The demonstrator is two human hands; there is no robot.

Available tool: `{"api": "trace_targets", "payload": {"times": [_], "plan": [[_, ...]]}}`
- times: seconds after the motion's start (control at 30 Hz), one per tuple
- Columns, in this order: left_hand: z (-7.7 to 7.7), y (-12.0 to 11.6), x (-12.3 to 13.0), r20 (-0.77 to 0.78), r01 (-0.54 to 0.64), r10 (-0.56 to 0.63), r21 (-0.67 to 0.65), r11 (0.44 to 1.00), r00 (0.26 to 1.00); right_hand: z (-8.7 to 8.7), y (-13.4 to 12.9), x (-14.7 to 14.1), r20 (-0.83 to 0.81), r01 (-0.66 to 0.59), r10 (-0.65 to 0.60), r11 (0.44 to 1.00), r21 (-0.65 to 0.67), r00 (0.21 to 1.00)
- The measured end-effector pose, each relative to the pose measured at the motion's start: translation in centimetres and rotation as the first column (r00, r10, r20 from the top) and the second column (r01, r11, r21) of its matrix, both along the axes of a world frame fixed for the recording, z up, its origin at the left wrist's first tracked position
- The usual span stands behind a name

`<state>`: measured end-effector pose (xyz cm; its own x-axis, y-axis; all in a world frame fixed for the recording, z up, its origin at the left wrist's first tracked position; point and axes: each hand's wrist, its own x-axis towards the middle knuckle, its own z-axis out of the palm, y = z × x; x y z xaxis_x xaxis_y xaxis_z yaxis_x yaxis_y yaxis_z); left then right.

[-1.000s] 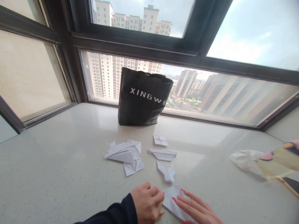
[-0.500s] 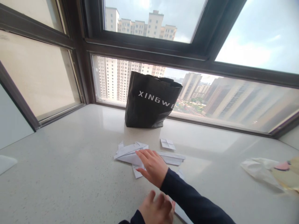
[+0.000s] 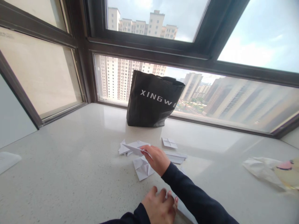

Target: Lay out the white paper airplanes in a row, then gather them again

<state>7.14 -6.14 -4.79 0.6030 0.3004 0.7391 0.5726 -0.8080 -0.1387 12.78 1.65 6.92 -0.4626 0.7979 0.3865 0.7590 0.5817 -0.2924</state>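
My right hand (image 3: 157, 159) pinches a folded white paper (image 3: 133, 148) between thumb and fingers, raised a little off the counter with its pointed end to the left. Just below it lies a square of creased white paper (image 3: 143, 169). Other folded papers (image 3: 121, 148) lie behind the held one. A long folded paper strip (image 3: 176, 157) rests to the right of my right hand, and a small folded square (image 3: 169, 143) sits farther back. Near the bottom, my left hand (image 3: 160, 205) has its fingers curled; what is under them is hidden.
A black bag (image 3: 154, 102) with white letters stands on the pale speckled counter (image 3: 70, 168), against the window. A crumpled wrapper (image 3: 263, 169) lies at the right. Something white and translucent (image 3: 8, 161) shows at the left edge. Dark window frames (image 3: 149, 51) bound the counter.
My right hand has closed on the folded paper it lay over and lifted it, uncovering more of the creased square below. My left hand stays low, fingers still curled.
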Motion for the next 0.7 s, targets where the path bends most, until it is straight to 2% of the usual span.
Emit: {"api": "trace_targets", "payload": {"times": [0.1,0.2,0.27,0.33,0.37,0.4,0.43,0.47,0.5,0.57,0.63,0.7], "plan": [[0.9,-0.1,-0.8,-0.035,0.027,-0.027,-0.011,1.000,0.999,1.3,-0.7,0.6,-0.346,0.058,-0.117,0.983,-0.174,0.931],[1.8,-0.3,-1.6,-0.074,0.047,-0.049,-0.028,0.998,0.996,2.8,-2.1,2.5,-0.560,-0.027,-0.199,0.929,-0.370,0.804],[2.1,-0.5,-1.9,-0.119,0.047,-0.052,-0.042,0.998,0.992,3.8,-3.5,4.4,-0.690,-0.070,-0.254,0.912,-0.405,0.678],[2.2,-0.5,-2.0,-0.167,0.045,-0.052,-0.045,0.998,0.985,4.6,-5.3,6.9,-0.794,-0.046,-0.328,0.913,-0.406,0.513],[2.2,-0.6,-2.0,-0.177,0.045,-0.051,-0.040,0.998,0.983,4.8,-6.2,8.1,-0.811,-0.025,-0.366,0.906,-0.423,0.457],[2.3,-0.5,-2.0,-0.174,0.045,-0.050,-0.033,0.998,0.983,4.8,-7.1,9.4,-0.795,-0.018,-0.409,0.885,-0.466,0.449],[2.3,-0.5,-2.0,-0.152,0.049,-0.051,-0.022,0.999,0.987,4.6,-8.0,10.5,-0.754,-0.033,-0.445,0.851,-0.524,0.483],[2.4,-0.3,-1.9,-0.122,0.060,-0.061,-0.012,0.998,0.991,4.2,-8.9,11.5,-0.686,-0.065,-0.469,0.798,-0.598,0.556],[2.4,-0.2,-2.0,-0.091,0.076,-0.077,-0.012,0.997,0.993,3.6,-9.6,12.2,-0.597,-0.091,-0.490,0.720,-0.688,0.635],[2.6,0.2,-2.1,-0.053,0.122,-0.126,-0.063,0.990,0.991,1.8,-10.8,13.2,-0.489,-0.124,-0.496,0.599,-0.791,0.718],[2.6,0.6,-2.3,-0.034,0.165,-0.173,-0.158,0.973,0.984,-0.1,-11.6,13.6,-0.437,-0.112,-0.497,0.555,-0.824,0.750],[2.6,1.0,-2.6,-0.009,0.181,-0.191,-0.275,0.944,0.982,-1.8,-12.0,13.8,-0.395,-0.048,-0.509,0.567,-0.822,0.765]]}}
